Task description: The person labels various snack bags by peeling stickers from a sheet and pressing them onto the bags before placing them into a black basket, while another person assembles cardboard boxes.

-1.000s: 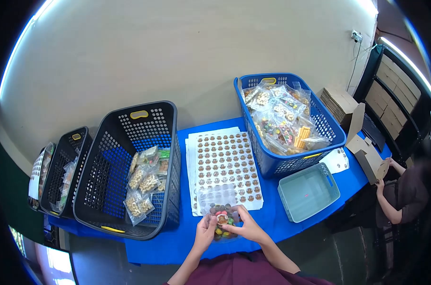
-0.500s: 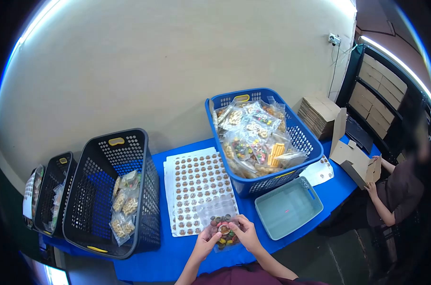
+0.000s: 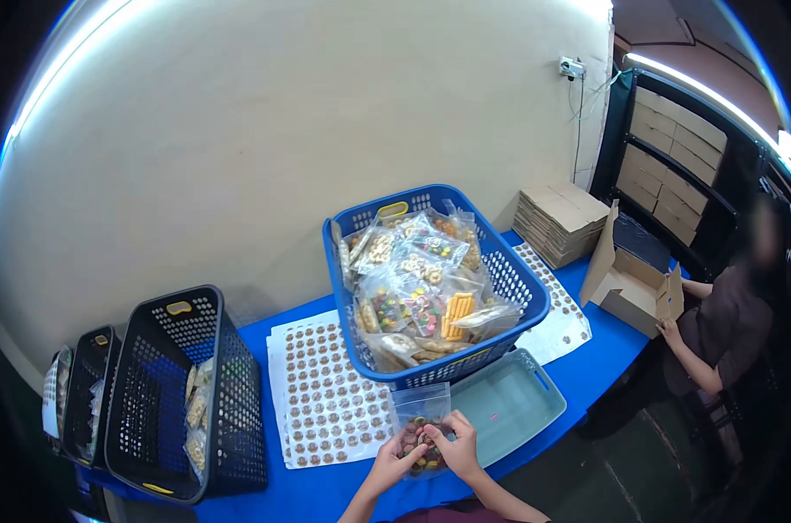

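Observation:
A clear zip bag [image 3: 421, 403] of colourful round sweets is held between both hands near the table's front edge. My left hand [image 3: 392, 462] grips its left side, and my right hand [image 3: 458, 446] grips the right side, both thumbs pressed on the front. Behind the bag lie white sheets [image 3: 325, 392] with rows of round brown stickers. A blue basket [image 3: 535, 292] heaped with filled snack bags stands beyond the hands. Beside the bag, on the right, is a shallow grey-green tray [image 3: 522, 418] with a small pink piece inside.
A dark basket [image 3: 247, 418] with a few snack bags stands on the left, with smaller dark baskets [image 3: 90, 383] beyond it. Flat cardboard [image 3: 561, 218] is stacked at the back right. Another person [image 3: 718, 340] handles an open carton [image 3: 635, 288] at the right.
The view has turned right, so the baskets and sheets appear further left. The held bag now overlaps the tray's left edge in view. My thumbs have come closer together on the bag.

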Demonstrator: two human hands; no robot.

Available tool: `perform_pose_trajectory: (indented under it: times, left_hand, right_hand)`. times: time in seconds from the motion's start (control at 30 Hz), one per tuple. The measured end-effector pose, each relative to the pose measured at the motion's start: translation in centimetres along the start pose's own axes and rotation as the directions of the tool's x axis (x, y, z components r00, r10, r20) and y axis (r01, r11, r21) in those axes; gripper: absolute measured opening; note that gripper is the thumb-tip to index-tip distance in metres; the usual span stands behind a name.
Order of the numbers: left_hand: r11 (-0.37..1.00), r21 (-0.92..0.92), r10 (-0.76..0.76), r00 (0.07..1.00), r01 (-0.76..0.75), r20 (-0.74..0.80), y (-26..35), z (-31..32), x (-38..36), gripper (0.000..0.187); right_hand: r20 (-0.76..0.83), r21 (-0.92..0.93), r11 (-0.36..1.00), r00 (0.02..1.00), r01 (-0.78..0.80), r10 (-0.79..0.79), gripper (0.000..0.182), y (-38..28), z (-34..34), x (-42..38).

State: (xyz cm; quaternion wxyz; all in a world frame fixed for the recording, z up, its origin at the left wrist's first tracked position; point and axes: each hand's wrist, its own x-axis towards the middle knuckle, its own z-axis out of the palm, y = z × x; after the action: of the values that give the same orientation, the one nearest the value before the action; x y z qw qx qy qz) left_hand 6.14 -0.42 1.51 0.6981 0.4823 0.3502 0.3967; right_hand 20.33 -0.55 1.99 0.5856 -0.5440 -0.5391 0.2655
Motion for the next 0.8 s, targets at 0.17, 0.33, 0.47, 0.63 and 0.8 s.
perform_pose_trajectory:
  times: [0.17,0.33,0.47,0.63,0.8]
  left_hand:
    - [1.0,0.0,-0.022,1.0,0.022,-0.01,-1.2,2.4,2.0,0.035]
    - [0.997,-0.062,0.026,0.988,-0.035,-0.15,-3.1,5.5,4.0,0.026]
    - [0.983,0.184,0.028,0.993,-0.006,-0.115,-2.3,7.3,4.1,0.028]
    - [1.0,-0.017,0.019,0.997,-0.021,-0.07,-3.0,8.9,4.5,0.027]
    - [0.987,0.139,-0.071,0.993,0.084,-0.096,-4.5,9.3,4.8,0.029]
  right_hand:
    - [0.118,0.065,0.992,0.988,-0.111,0.103,0.019,2.4,-3.9,1.2]
    - [0.191,0.031,0.977,0.961,-0.212,0.202,0.013,2.9,-6.6,1.1]
    - [0.255,0.286,0.915,0.943,-0.283,0.212,0.01,4.9,-8.7,1.6]
    - [0.386,0.504,0.729,0.876,-0.463,0.289,0.008,3.9,-10.8,1.9]
    - [0.256,0.581,0.69,0.901,-0.432,0.35,0.019,3.9,-11.3,1.8]
